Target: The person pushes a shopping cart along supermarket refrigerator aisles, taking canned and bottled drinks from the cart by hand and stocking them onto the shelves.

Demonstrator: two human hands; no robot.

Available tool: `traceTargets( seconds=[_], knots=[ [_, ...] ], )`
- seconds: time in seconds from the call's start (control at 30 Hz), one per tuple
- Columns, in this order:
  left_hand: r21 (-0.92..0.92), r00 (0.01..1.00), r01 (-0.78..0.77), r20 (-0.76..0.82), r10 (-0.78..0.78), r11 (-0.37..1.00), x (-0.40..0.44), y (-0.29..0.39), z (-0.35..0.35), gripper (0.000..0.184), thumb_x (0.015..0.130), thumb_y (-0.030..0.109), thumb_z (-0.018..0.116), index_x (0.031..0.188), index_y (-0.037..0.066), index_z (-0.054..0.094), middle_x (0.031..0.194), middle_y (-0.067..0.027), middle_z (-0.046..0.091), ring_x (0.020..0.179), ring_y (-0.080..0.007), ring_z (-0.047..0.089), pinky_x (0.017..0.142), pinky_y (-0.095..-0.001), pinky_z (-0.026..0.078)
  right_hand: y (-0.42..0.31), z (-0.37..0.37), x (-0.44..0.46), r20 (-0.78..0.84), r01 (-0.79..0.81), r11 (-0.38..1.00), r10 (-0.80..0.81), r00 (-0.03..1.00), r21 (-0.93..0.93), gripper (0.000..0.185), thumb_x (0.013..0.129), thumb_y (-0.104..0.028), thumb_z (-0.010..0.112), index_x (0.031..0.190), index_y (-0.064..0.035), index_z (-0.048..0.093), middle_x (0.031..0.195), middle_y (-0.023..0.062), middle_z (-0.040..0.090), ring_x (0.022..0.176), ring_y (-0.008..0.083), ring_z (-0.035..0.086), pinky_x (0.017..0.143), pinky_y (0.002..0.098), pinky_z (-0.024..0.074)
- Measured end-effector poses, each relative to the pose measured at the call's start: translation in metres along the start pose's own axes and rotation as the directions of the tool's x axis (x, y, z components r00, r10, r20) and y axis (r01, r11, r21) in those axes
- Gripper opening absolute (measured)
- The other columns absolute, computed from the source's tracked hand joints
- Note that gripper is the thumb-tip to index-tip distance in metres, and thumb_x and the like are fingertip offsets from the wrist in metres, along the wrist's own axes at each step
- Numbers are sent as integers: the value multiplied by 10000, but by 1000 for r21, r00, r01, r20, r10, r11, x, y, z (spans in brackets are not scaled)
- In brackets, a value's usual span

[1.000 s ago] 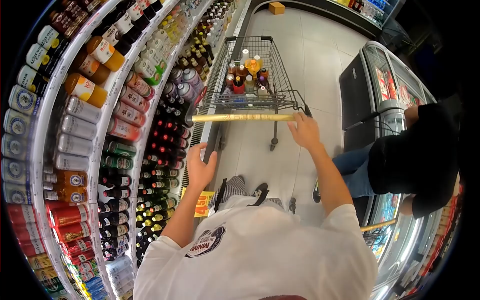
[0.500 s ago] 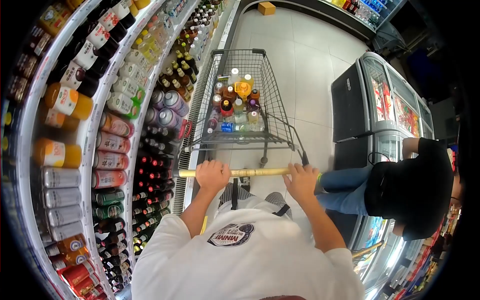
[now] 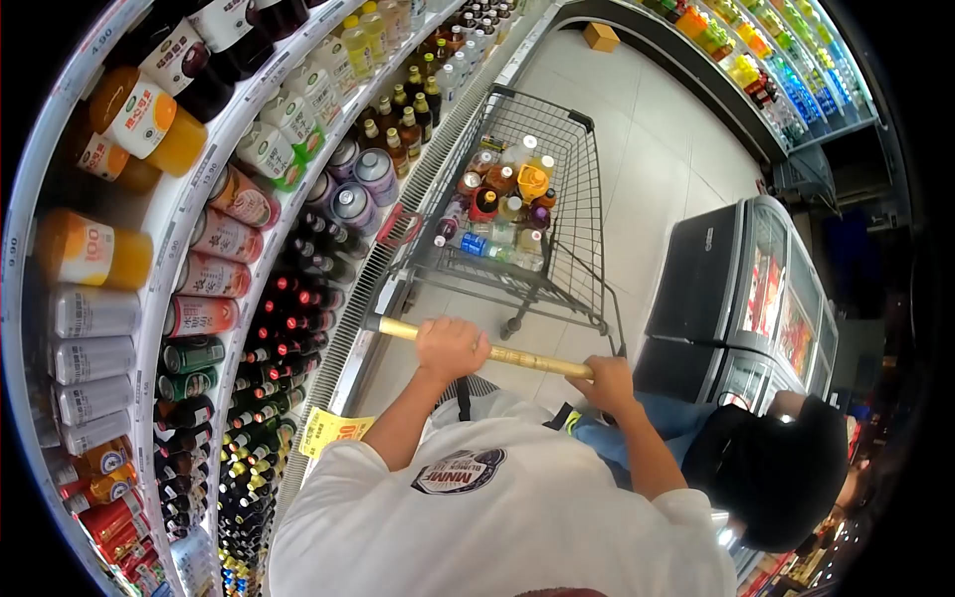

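My left hand (image 3: 453, 347) is wrapped round the yellow handle (image 3: 522, 359) of a shopping cart, left of its middle. Near the handle's right end, my right hand (image 3: 609, 384) grips it too. Ahead of the handle stretches the grey wire basket of the shopping cart (image 3: 580, 229). Several bottles lie and stand in a cluster at its left side, among them an orange-capped bottle (image 3: 533, 181), a dark bottle with a red label (image 3: 484, 204) and a blue-labelled item (image 3: 474, 244). Both hands are closed, with the fingers over the bar.
Curved drink shelves with cans (image 3: 207, 315) and bottles line the left side, close to the cart. At the right stands a chest freezer (image 3: 696, 274), with a person in a black top (image 3: 771, 473) beside it. A cardboard box (image 3: 600, 38) sits on the floor ahead, before another drinks display (image 3: 741, 50).
The view has turned, so the cart now angles up and to the right and its handle slopes. The left shelves look nearer. The person at the right appears lower. Both hands stay on the handle.
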State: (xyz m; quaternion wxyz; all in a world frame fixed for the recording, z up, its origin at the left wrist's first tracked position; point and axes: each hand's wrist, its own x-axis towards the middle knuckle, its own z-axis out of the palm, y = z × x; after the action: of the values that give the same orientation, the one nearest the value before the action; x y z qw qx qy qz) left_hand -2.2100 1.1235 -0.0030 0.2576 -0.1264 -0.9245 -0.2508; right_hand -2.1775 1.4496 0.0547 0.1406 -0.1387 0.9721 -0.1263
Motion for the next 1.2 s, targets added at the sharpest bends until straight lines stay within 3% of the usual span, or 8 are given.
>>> traceTargets(
  seconds=[0.2,0.5,0.7,0.77,0.9,0.93,1.03,1.2],
  knots=[
    [-24,999,-33,-10,33,999,20,-4,14,211,697,280,686,591,177,536,617,-2,518,597,-225,523,569,-387,382,17,11,24,114,-144,971,168,979,-189,351,802,-462,738,784,-117,673,712,143,682,680,372,672,595,500,516],
    [-9,996,-71,-47,71,997,50,-7,29,211,732,290,684,603,189,552,633,8,552,623,-217,552,603,-386,417,34,2,57,206,-242,935,298,932,-259,312,808,-439,676,886,-144,746,854,117,740,823,344,713,721,463,562],
    [32,997,-52,65,50,998,61,-3,31,233,780,328,669,629,164,604,657,-8,602,631,-234,561,625,-403,424,51,10,62,146,-197,953,234,961,-229,318,807,-439,670,844,-134,749,795,125,731,772,354,714,693,469,565],
    [38,995,-20,98,17,999,62,-2,38,246,796,338,661,642,149,624,676,-18,626,633,-242,561,631,-408,424,54,4,69,238,-186,955,241,941,-232,351,840,-467,671,900,-128,740,872,132,733,853,358,700,758,472,546],
    [153,965,55,246,-92,987,71,7,35,249,803,322,642,666,115,652,713,-58,653,812,-249,610,771,-431,424,72,6,75,190,36,988,-7,982,-152,358,838,-465,670,839,-113,733,787,142,724,752,363,708,680,484,557],
    [204,907,121,375,-192,971,80,15,29,225,794,312,640,778,92,683,869,-81,675,993,-271,591,921,-457,401,75,3,84,173,71,988,-47,984,-134,366,843,-471,668,836,-111,729,787,141,724,752,362,709,680,487,557],
    [199,987,127,74,-144,972,81,23,40,284,781,303,646,931,65,682,1057,-98,643,1117,-303,532,1020,-493,362,79,-2,92,177,82,990,-61,982,-112,405,845,-485,674,851,-82,704,817,171,716,796,383,699,710,511,543],
    [313,964,261,-26,-266,913,69,55,68,413,888,373,610,1058,-1,654,1186,-191,574,1239,-383,455,1137,-596,258,84,-18,98,178,135,990,-139,974,33,416,856,-474,666,972,-75,656,825,177,719,792,402,699,720,502,545]
  ],
)
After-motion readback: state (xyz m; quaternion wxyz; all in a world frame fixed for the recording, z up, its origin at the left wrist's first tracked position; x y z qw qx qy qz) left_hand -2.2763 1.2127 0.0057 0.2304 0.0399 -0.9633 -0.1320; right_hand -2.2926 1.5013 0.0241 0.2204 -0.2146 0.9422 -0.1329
